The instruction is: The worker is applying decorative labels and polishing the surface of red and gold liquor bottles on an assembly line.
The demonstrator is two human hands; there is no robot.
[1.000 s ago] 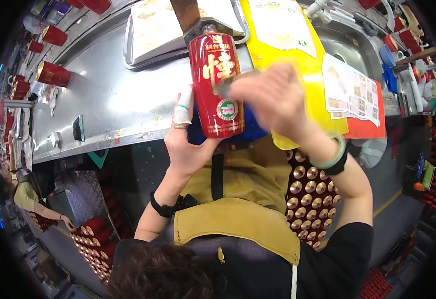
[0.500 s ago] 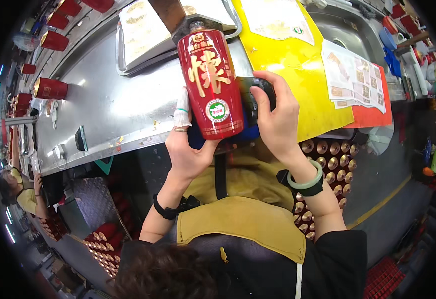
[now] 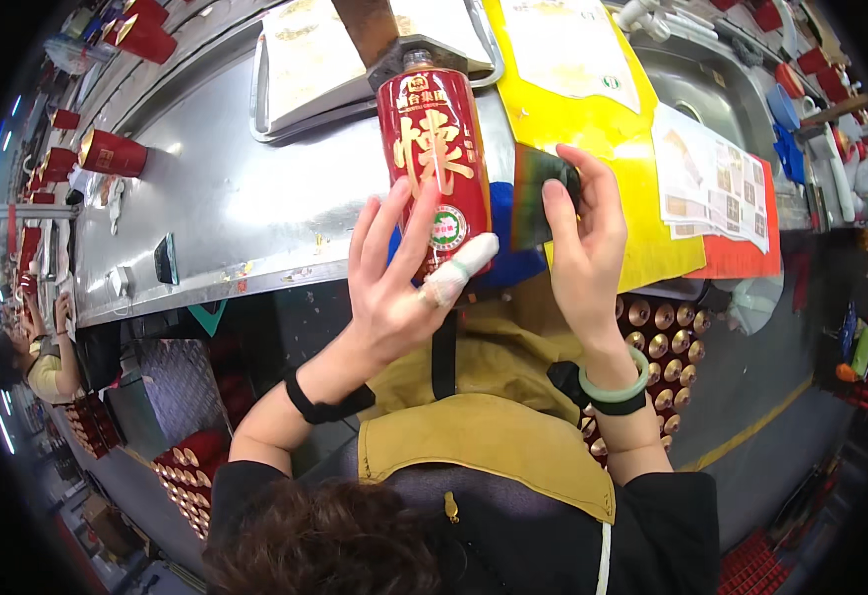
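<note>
A red bottle (image 3: 424,139) with gold lettering and a round green-and-white emblem lies on its side, its neck at a dark metal bracket (image 3: 384,67). My left hand (image 3: 394,283) spreads its fingers over the lower part of the bottle. White wrapping with a green band covers its thumb. To the right of the bottle, my right hand (image 3: 588,243) holds a dark scraper (image 3: 536,198) between thumb and fingers. That scraper has a rounded black grip and a flat, greenish-dark blade, which stands apart from the bottle. Blue material (image 3: 501,213) shows around the bottle's lower end.
Printed decal sheets lie on a metal tray (image 3: 260,124), a yellow sheet (image 3: 553,129) and an orange sheet (image 3: 742,243). A steel sink (image 3: 751,99) is at the upper right. Red cups (image 3: 112,154) line the left side. Gold-topped red pieces (image 3: 662,342) stand below the bench; a person (image 3: 52,367) sits far left.
My left hand has come from under the bottle's left side to lie over its front, fingers spread. My right hand has moved right with the scraper, away from the bottle.
</note>
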